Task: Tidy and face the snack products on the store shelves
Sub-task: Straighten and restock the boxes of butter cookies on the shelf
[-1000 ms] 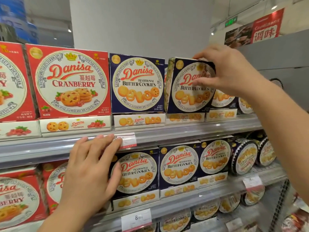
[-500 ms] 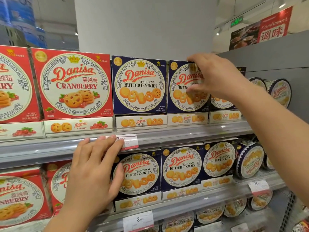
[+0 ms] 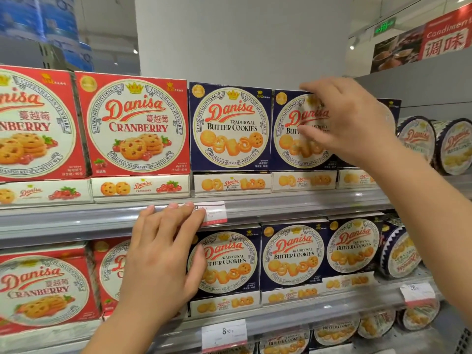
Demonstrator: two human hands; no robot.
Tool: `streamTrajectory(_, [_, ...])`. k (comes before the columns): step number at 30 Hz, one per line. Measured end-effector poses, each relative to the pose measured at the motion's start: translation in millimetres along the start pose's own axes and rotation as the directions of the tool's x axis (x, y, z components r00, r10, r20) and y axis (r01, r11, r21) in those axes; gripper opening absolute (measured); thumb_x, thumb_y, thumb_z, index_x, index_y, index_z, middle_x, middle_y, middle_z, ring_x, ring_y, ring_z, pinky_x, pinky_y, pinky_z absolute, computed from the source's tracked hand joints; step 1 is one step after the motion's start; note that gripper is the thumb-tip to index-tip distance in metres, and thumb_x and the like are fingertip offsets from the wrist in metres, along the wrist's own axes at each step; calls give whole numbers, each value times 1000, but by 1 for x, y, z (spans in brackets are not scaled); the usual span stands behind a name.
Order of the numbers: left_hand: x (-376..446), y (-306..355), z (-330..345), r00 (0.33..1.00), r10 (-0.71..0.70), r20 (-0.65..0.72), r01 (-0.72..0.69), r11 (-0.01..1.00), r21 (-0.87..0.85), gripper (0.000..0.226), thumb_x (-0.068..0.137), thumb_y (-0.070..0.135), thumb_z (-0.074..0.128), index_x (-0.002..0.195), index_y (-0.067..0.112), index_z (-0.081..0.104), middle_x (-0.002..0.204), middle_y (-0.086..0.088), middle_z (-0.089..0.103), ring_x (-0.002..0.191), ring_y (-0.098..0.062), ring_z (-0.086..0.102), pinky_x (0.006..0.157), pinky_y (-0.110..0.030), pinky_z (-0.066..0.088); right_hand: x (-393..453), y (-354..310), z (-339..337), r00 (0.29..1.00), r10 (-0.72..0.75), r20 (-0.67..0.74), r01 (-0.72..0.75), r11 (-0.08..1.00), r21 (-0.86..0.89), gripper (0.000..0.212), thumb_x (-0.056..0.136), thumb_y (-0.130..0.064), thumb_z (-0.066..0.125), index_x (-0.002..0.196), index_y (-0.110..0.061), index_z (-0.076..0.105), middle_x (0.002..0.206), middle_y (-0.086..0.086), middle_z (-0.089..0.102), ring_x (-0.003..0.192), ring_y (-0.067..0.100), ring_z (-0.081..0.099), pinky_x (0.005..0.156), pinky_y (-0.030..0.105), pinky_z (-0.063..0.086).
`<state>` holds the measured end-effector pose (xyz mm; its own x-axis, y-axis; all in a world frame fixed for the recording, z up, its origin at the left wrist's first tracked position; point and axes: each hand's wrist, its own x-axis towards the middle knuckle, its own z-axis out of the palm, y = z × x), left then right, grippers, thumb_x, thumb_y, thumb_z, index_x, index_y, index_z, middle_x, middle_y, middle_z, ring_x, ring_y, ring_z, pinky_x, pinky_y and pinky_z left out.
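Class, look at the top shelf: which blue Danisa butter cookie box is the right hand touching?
The second blue box from the left: the right hand covers its front, while its left neighbour stands untouched.

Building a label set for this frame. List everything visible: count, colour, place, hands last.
Cranberry boxes: four, red, left side of the top and middle shelves.
Butter cookie boxes: at least six, navy, centre of both shelves.
Round tins: several, navy and white, far right; count unclear.
Price tags: three, white, on the shelf rails.
Condiment sign: one, red, upper right.
Left hand: fingers straight, on the upper shelf rail.
Right hand: on the second navy box, top shelf.
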<state>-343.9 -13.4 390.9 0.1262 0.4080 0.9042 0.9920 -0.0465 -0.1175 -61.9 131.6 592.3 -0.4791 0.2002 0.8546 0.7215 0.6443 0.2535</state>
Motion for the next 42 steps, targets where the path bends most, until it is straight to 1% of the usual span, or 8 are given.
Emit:
streamTrajectory(4, [-1,-1,-1,1000,-4,23,4,1000,2,50,89,34,55,132,11,66,131,-9,61,124,-36,54,117,-57,32,-29,-42,17,969,-132,-207,155,983,101,27,94,-23,66,117,-7,68,114,11,71,107,31,65,86,48,53])
streamTrajectory(10, [3,-8,-25,998,11,66,1,985,-174,46,91,31,57,134,16,63,134,-1,61,127,-25,55,117,-48,35,-57,-137,55,905,-384,-182,421,868,261,20,92,-22,67,104,-7,73,106,8,71,92,32,66,76,45,52])
streamTrajectory(15, [5,-58,-87,984,-88,-156,55,977,-208,29,93,18,58,118,12,71,113,2,69,107,-17,63,94,-33,49,-13,-186,57,868,-440,-231,495,811,312,23,91,-24,66,106,-9,73,109,7,71,96,31,67,76,44,54])
streamTrajectory(25, [11,-245,-218,702,-538,-467,519,835,-183,32,89,15,62,121,18,63,118,-3,61,106,-16,61,90,-22,48,139,-292,15,870,-319,-376,444,838,317,34,89,-39,52,109,-15,65,104,8,69,96,36,63,74,47,54])
streamTrajectory(28, [15,-290,-231,641,-667,-380,624,741,-248,40,91,26,68,130,24,58,130,3,61,113,-11,60,88,-11,43,167,-318,11,931,-306,-201,355,888,292,37,93,-46,57,120,-21,60,116,6,65,108,34,58,84,47,53])
streamTrajectory(32, [19,-320,-226,641,-754,-140,699,650,-298,62,88,43,76,142,25,52,132,5,63,109,-12,64,98,-42,54,184,-338,15,950,-312,26,303,938,165,46,92,-54,60,120,-18,63,118,8,66,109,35,61,86,46,55])
streamTrajectory(36, [16,-327,-220,613,-790,-24,748,590,-304,67,86,51,76,143,27,52,117,12,71,96,-8,69,92,-49,57,180,-345,29,950,-299,89,286,949,133,39,91,-54,59,109,-20,64,108,4,67,98,32,63,72,37,51])
streamTrajectory(42, [12,-328,-222,642,-751,154,737,548,-396,35,93,44,66,124,26,63,98,11,74,81,12,68,59,-15,50,174,-348,31,962,-258,92,241,957,164,46,93,-49,66,130,-23,58,124,0,65,108,26,61,78,37,50])
